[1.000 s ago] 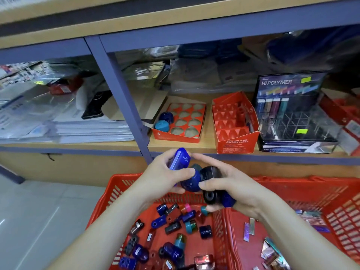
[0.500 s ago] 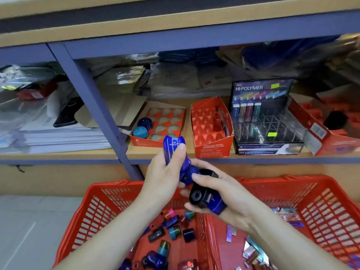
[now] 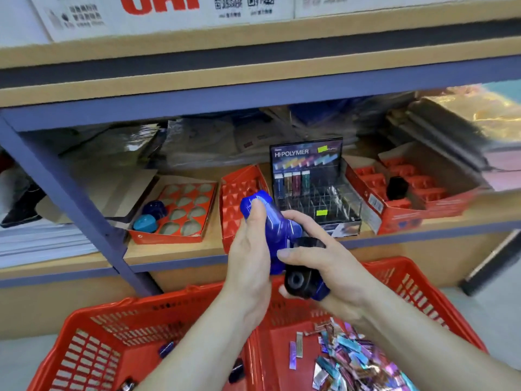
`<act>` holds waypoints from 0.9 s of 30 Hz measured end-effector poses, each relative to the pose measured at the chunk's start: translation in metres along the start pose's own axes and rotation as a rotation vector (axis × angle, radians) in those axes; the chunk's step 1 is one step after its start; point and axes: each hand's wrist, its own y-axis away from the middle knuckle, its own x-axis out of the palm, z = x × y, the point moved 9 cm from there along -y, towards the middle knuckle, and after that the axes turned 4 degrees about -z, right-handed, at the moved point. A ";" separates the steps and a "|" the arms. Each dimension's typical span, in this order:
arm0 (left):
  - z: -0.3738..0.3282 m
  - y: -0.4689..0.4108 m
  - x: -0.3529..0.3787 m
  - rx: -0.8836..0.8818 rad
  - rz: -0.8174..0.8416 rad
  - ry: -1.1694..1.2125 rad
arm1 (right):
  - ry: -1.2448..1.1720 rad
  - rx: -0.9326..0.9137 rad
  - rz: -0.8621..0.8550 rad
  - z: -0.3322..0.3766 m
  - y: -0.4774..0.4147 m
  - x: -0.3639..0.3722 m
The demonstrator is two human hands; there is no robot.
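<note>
Head view: a person stands at a stockroom shelf [image 3: 174, 256] with both hands raised over two red baskets. The left hand [image 3: 248, 263] has its grip clenched round a cluster of blue sharpeners [image 3: 272, 224], thumb pressed on the topmost piece; motion blur hides how many there are. Just beside it, touching the cluster, the right hand [image 3: 335, 266] grips a black-fronted sharpener [image 3: 298, 280] with a blue body, thumb across its top and its round hole facing the camera. Both handfuls hang in the air in front of the shelf edge, above the place where the left basket [image 3: 93, 342] and the right basket [image 3: 417, 294] meet. A few dark small items lie in the left basket; a heap of shiny foil-coloured pieces [image 3: 346, 354] lies in the right one. On the shelf behind, an orange tray [image 3: 166, 239] with round cut-outs holds a dark blue sharpener [image 3: 154, 209] and a teal sharpener [image 3: 145, 223] at its left end. To its right stand a red cardboard box [image 3: 236, 193], a HI-POLYMER display case [image 3: 306, 156] and a second red box [image 3: 394, 214] with one black item [image 3: 397, 187] inside. White cartons [image 3: 158, 15] printed in red sit on the shelf above.
</note>
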 end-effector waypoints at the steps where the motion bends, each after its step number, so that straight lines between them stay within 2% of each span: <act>1: 0.003 0.000 0.004 -0.028 0.008 0.032 | -0.001 -0.010 -0.011 0.004 0.002 -0.003; 4: 0.011 0.002 0.016 -0.084 0.069 0.092 | 0.033 -0.039 -0.044 0.011 0.006 -0.014; 7: 0.009 0.002 0.028 -0.034 0.139 0.140 | 0.067 -0.095 -0.086 0.021 0.006 -0.027; 12: 0.002 0.002 0.028 0.021 0.200 0.034 | 0.039 -0.094 -0.127 0.019 0.000 -0.041; 18: -0.020 -0.019 -0.005 0.071 0.175 -0.038 | 0.009 -0.069 -0.129 0.012 -0.017 -0.036; 20: -0.034 -0.038 -0.022 0.111 0.104 -0.055 | 0.003 -0.066 -0.152 0.012 -0.021 -0.039; 23: -0.058 -0.074 -0.059 0.208 -0.080 -0.278 | -0.014 -0.057 -0.197 0.014 -0.027 -0.048; 25: -0.065 -0.095 -0.071 0.253 -0.119 -0.514 | -0.025 -0.052 -0.230 0.014 -0.030 -0.054; 27: -0.068 -0.115 -0.074 0.267 -0.110 -0.620 | -0.030 -0.054 -0.256 0.013 -0.033 -0.060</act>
